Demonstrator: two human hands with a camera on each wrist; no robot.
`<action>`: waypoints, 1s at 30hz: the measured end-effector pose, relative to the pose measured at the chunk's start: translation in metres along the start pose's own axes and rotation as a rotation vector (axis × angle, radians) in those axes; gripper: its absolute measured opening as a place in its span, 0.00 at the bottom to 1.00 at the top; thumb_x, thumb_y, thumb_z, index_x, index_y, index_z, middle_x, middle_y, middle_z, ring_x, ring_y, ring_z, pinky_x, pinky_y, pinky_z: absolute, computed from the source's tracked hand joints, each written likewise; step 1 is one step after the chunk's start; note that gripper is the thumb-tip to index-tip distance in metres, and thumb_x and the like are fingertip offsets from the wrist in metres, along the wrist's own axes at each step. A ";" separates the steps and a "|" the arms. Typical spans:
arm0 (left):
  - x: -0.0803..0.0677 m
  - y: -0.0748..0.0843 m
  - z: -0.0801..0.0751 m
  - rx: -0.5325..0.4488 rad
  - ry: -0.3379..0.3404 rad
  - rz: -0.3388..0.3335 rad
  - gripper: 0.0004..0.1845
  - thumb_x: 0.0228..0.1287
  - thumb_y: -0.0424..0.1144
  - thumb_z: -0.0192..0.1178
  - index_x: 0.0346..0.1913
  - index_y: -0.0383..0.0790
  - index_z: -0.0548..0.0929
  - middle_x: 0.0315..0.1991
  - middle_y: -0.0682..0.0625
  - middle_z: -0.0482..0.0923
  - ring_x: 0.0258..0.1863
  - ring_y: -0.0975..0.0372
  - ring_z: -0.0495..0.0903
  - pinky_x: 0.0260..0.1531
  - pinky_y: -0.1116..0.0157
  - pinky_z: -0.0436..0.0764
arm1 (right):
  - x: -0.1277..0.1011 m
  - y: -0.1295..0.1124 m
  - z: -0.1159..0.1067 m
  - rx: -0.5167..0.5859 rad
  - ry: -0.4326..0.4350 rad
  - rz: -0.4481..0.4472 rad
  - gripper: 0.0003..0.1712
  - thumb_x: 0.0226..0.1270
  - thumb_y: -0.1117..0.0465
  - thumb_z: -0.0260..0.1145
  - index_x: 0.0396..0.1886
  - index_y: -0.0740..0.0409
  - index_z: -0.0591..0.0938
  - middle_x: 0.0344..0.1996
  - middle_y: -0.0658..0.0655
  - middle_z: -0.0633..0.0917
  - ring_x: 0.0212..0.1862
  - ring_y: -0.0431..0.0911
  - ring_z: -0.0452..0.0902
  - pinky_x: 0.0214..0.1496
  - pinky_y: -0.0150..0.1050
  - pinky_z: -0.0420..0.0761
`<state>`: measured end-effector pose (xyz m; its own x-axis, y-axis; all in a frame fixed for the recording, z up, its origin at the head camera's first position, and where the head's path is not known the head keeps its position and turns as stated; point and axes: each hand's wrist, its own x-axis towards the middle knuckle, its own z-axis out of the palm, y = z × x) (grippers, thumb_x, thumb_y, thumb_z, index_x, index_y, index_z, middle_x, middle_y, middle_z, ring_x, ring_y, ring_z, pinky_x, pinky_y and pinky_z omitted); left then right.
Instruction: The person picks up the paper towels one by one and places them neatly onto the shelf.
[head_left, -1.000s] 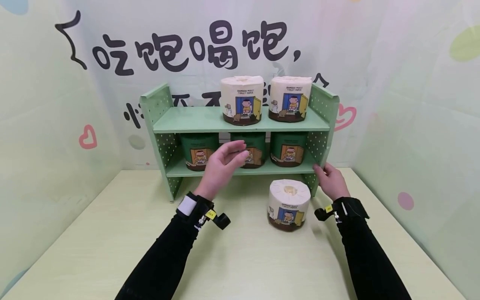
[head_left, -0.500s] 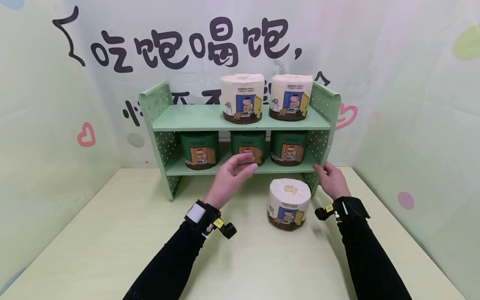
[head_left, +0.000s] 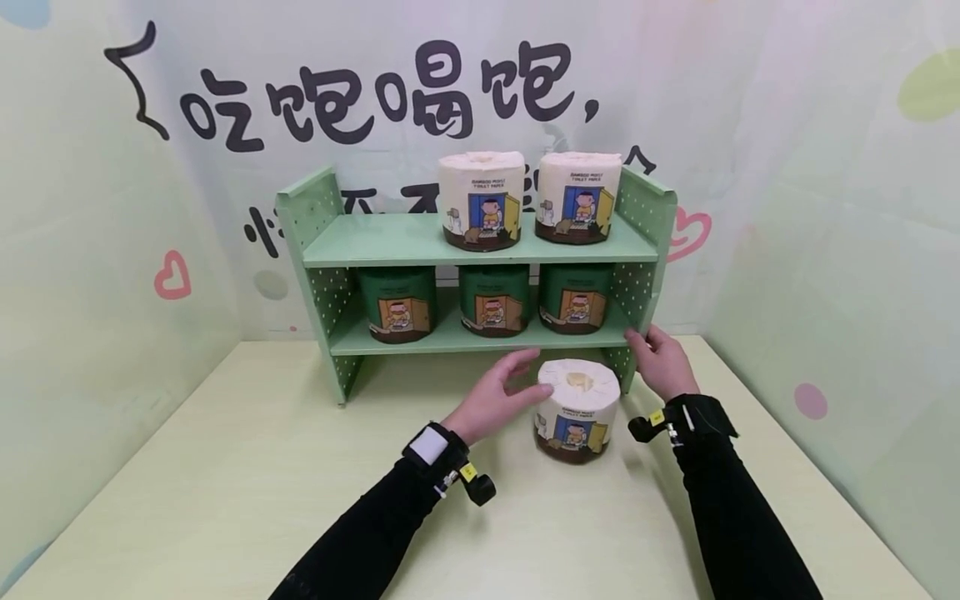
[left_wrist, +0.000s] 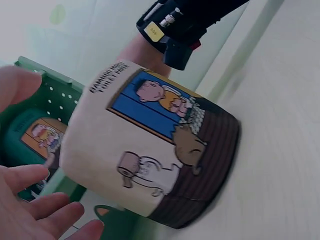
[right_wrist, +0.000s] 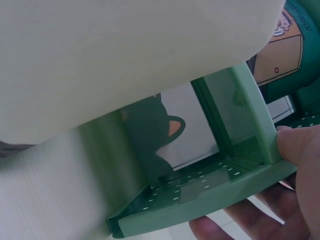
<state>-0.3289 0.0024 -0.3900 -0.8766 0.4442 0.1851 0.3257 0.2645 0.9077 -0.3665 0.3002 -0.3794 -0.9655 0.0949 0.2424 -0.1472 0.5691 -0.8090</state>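
Note:
A white toilet paper roll (head_left: pixel 576 421) with a brown base and cartoon print stands upright on the table before the green shelf (head_left: pixel 375 240). At its left side is my left hand (head_left: pixel 495 402), thumb and fingers spread towards its upper part. In the left wrist view, a gap shows between the fingers (left_wrist: pixel 47 205) and the toilet paper roll (left_wrist: pixel 120 155). My right hand (head_left: pixel 663 363) grips the shelf's right side panel near the lower board. In the right wrist view, the thumb (right_wrist: pixel 295 142) lies at the shelf's front edge and the other fingers curl outside the panel.
Two white toilet paper rolls (head_left: pixel 482 200) stand on the upper board, towards the right. Three green rolls (head_left: pixel 401 304) stand in a row on the lower board. Printed curtains (head_left: pixel 150 250) surround the pale table (head_left: pixel 225 467) at the back and sides.
My left hand has moved down and right, from in front of the lower green rolls to the white roll on the table. My right hand has kept its hold on the shelf.

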 end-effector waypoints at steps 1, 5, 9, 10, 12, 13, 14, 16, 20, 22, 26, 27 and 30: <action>0.001 -0.002 0.002 -0.008 -0.015 -0.017 0.43 0.65 0.57 0.68 0.79 0.56 0.60 0.79 0.50 0.58 0.76 0.46 0.63 0.69 0.44 0.70 | 0.000 0.000 0.000 -0.004 0.000 0.001 0.36 0.82 0.39 0.46 0.75 0.58 0.69 0.68 0.69 0.75 0.63 0.65 0.78 0.63 0.60 0.79; 0.003 -0.010 0.008 -0.015 -0.076 -0.066 0.53 0.59 0.54 0.73 0.82 0.52 0.52 0.81 0.47 0.53 0.78 0.51 0.58 0.74 0.47 0.64 | 0.001 -0.001 0.001 -0.010 0.003 0.010 0.35 0.82 0.40 0.47 0.75 0.58 0.68 0.68 0.69 0.75 0.63 0.65 0.78 0.63 0.60 0.79; 0.006 -0.016 0.014 0.028 -0.110 -0.069 0.59 0.57 0.52 0.76 0.83 0.52 0.47 0.81 0.45 0.54 0.79 0.52 0.58 0.75 0.49 0.62 | 0.001 -0.001 0.001 -0.010 0.003 0.017 0.35 0.82 0.40 0.47 0.75 0.58 0.69 0.68 0.69 0.76 0.63 0.65 0.78 0.63 0.59 0.79; 0.006 -0.017 0.015 0.039 -0.109 -0.073 0.59 0.56 0.52 0.76 0.83 0.52 0.46 0.80 0.45 0.56 0.78 0.52 0.59 0.75 0.49 0.63 | 0.001 0.000 0.001 -0.011 0.003 0.018 0.35 0.82 0.39 0.47 0.74 0.58 0.69 0.68 0.69 0.76 0.63 0.65 0.78 0.63 0.59 0.79; 0.006 -0.018 0.016 0.049 -0.098 -0.078 0.61 0.54 0.52 0.78 0.83 0.53 0.46 0.79 0.44 0.59 0.77 0.51 0.62 0.74 0.49 0.65 | 0.001 0.000 0.002 -0.013 0.004 0.017 0.35 0.82 0.39 0.47 0.74 0.58 0.70 0.67 0.69 0.76 0.62 0.65 0.78 0.62 0.59 0.79; 0.006 -0.019 0.016 0.051 -0.090 -0.081 0.62 0.53 0.52 0.78 0.83 0.53 0.46 0.78 0.43 0.61 0.76 0.50 0.63 0.74 0.49 0.66 | 0.000 0.000 0.002 -0.014 0.003 0.015 0.36 0.82 0.38 0.47 0.74 0.58 0.70 0.67 0.69 0.76 0.62 0.65 0.78 0.62 0.59 0.79; 0.006 -0.019 0.016 0.053 -0.083 -0.084 0.63 0.52 0.52 0.79 0.83 0.54 0.46 0.76 0.43 0.62 0.74 0.50 0.64 0.73 0.49 0.67 | 0.000 -0.001 0.002 -0.014 0.004 0.014 0.36 0.81 0.38 0.47 0.74 0.58 0.70 0.67 0.69 0.76 0.62 0.65 0.79 0.62 0.59 0.79; 0.006 -0.020 0.016 0.064 -0.071 -0.088 0.64 0.50 0.52 0.80 0.83 0.55 0.46 0.74 0.43 0.64 0.72 0.51 0.67 0.71 0.49 0.69 | 0.000 0.000 0.001 -0.010 0.001 0.011 0.36 0.81 0.38 0.47 0.74 0.58 0.70 0.68 0.69 0.76 0.62 0.65 0.78 0.62 0.59 0.79; 0.005 -0.022 0.014 0.072 -0.075 -0.091 0.58 0.49 0.51 0.81 0.80 0.53 0.57 0.70 0.46 0.64 0.69 0.51 0.69 0.69 0.50 0.72 | 0.000 -0.001 0.001 -0.005 -0.001 0.004 0.36 0.81 0.38 0.47 0.74 0.58 0.69 0.68 0.69 0.75 0.63 0.65 0.78 0.63 0.59 0.79; 0.005 -0.022 0.014 0.073 -0.077 -0.096 0.54 0.48 0.52 0.82 0.77 0.51 0.63 0.69 0.47 0.63 0.68 0.52 0.69 0.68 0.50 0.72 | 0.000 0.000 0.000 -0.010 0.001 -0.003 0.36 0.81 0.38 0.47 0.74 0.58 0.69 0.68 0.69 0.76 0.61 0.65 0.79 0.62 0.59 0.79; 0.004 -0.023 0.012 0.054 -0.079 -0.101 0.53 0.47 0.51 0.82 0.74 0.48 0.64 0.68 0.48 0.68 0.68 0.52 0.70 0.68 0.50 0.72 | -0.001 0.000 0.000 -0.035 0.015 -0.018 0.35 0.82 0.39 0.47 0.73 0.59 0.71 0.63 0.70 0.79 0.56 0.64 0.82 0.56 0.54 0.80; 0.004 -0.023 0.011 0.046 -0.083 -0.095 0.52 0.47 0.50 0.82 0.74 0.47 0.63 0.68 0.48 0.69 0.68 0.52 0.71 0.68 0.50 0.72 | -0.001 0.001 0.000 -0.040 0.018 -0.021 0.35 0.82 0.39 0.47 0.73 0.59 0.71 0.62 0.70 0.80 0.54 0.63 0.83 0.54 0.53 0.80; 0.004 -0.023 0.010 0.011 -0.102 -0.079 0.51 0.50 0.46 0.81 0.73 0.45 0.60 0.67 0.46 0.73 0.67 0.53 0.73 0.69 0.50 0.71 | -0.001 0.000 0.000 -0.047 0.021 -0.027 0.35 0.82 0.39 0.47 0.72 0.60 0.71 0.61 0.70 0.80 0.53 0.63 0.83 0.53 0.51 0.79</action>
<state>-0.3360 0.0067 -0.4141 -0.8591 0.5064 0.0736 0.2618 0.3113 0.9135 -0.3656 0.3005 -0.3797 -0.9566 0.0952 0.2755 -0.1629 0.6093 -0.7760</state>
